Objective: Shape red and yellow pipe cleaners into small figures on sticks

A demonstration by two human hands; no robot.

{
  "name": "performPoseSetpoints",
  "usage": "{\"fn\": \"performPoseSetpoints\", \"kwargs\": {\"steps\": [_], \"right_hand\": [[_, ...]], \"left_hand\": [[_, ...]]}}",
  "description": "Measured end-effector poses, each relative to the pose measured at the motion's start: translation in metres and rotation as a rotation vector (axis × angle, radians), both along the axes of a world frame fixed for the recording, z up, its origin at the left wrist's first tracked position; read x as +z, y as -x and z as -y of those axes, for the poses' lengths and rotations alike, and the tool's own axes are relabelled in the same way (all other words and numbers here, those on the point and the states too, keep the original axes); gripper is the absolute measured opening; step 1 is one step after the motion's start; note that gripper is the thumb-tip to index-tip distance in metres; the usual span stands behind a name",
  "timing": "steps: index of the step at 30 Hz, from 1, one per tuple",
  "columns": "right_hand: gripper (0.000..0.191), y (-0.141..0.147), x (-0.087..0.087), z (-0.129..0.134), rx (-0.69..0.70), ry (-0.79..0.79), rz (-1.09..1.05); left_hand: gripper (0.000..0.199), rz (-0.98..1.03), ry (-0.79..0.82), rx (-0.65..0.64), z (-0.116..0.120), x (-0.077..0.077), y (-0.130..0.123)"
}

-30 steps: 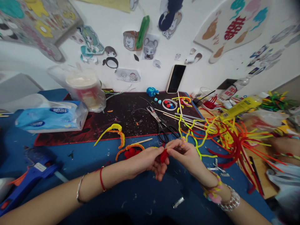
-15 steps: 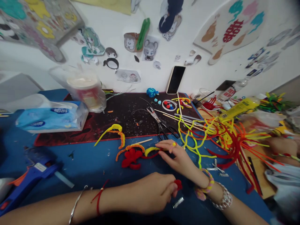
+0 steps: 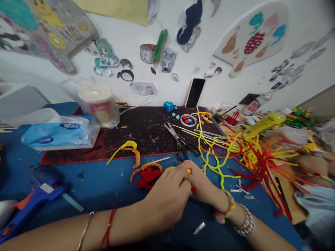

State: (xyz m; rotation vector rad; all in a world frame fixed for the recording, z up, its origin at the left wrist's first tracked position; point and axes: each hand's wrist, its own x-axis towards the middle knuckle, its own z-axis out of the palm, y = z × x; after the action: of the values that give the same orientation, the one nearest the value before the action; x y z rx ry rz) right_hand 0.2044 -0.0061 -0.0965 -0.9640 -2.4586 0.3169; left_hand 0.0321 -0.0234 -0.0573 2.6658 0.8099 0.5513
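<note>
My left hand (image 3: pixel 167 197) and my right hand (image 3: pixel 200 181) meet over the blue table (image 3: pixel 104 188). The left fingers are curled and overlap the right ones. A bit of red fuzzy material (image 3: pixel 193 189) pokes out between the hands; which hand grips it is hidden. Left of my hands lies a red fuzzy flower shape (image 3: pixel 148 176), partly covered by the left hand. An orange curved stem (image 3: pixel 146 165) rests by it, and a piece of yellow stem (image 3: pixel 171 168) shows behind my fingers.
Black-handled scissors (image 3: pixel 178 139) lie on the dark mat (image 3: pixel 104 139). A blue glue gun (image 3: pixel 39 197) is at the left, near a tissue pack (image 3: pixel 60 132) and a bagged cup (image 3: pixel 99 104). Tangled fuzzy stems (image 3: pixel 251 153) spread at the right, beside another person's hand (image 3: pixel 311 165).
My left hand has moved up with the red piece to meet my right hand, and now covers part of the flower and most of the yellow stem. The view has shifted slightly.
</note>
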Motion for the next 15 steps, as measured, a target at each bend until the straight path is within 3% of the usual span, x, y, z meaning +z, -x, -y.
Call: {"fn": "performPoseSetpoints", "kwargs": {"steps": [4, 9, 12, 15], "right_hand": [[0.011, -0.005, 0.014, 0.005, -0.194, 0.094, -0.21], [0.012, -0.011, 0.017, 0.005, -0.429, 0.033, -0.346], [0.018, -0.009, 0.017, 0.004, -0.382, 0.029, -0.319], [0.019, -0.004, 0.017, 0.006, -0.241, 0.035, -0.22]], "left_hand": [[0.023, 0.089, 0.041, 0.152, -0.022, 0.01, 0.008], [0.028, 0.107, 0.471, 0.053, -0.036, 0.017, 0.013], [0.027, 0.163, 0.57, 0.073, -0.036, 0.011, 0.011], [0.027, 0.249, 0.722, 0.043, -0.036, 0.003, 0.008]]}}
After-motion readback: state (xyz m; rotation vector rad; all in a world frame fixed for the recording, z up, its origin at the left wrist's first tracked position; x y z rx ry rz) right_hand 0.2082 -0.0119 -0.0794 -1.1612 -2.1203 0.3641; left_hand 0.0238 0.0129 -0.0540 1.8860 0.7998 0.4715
